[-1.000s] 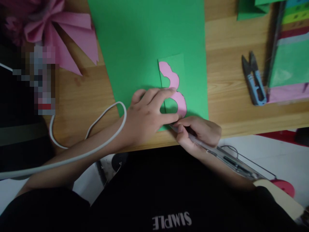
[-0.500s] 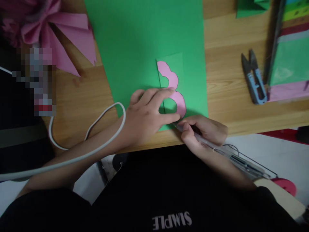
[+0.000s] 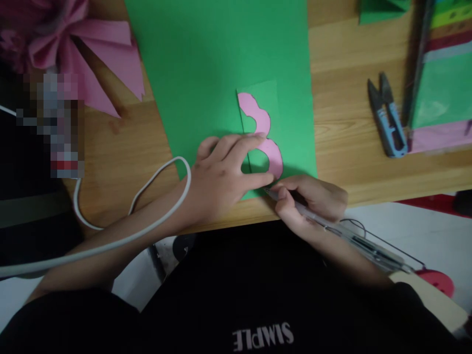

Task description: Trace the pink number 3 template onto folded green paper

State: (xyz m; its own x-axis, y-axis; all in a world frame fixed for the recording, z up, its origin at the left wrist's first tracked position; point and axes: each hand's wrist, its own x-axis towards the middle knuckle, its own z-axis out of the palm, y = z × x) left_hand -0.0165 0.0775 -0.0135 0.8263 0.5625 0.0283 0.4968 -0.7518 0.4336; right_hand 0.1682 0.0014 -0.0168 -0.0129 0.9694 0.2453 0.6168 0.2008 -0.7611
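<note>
My left hand (image 3: 228, 164) lies with fingers spread, pressing a wavy pink paper cutout (image 3: 273, 153) down. Beneath the cutout is a small piece of green paper (image 3: 268, 93), its left edge looking folded, on a large green sheet (image 3: 206, 64). Dark lines run along the cutout's outer edge. My right hand (image 3: 309, 199) grips a pen (image 3: 309, 215) with a charm at its end. The pen's tip is by the lower end of the cutout, just below my left index finger.
Snips (image 3: 388, 118) with blue handles lie at right, beside a pack of coloured paper (image 3: 442, 93). A pink paper bow (image 3: 106, 54) is at upper left. One white cable (image 3: 162, 226) loops over my left forearm. Folded green paper (image 3: 383, 11) sits at upper right.
The whole view has shifted very slightly. Both hands, the cutout and the pen keep nearly the same positions to each other.
</note>
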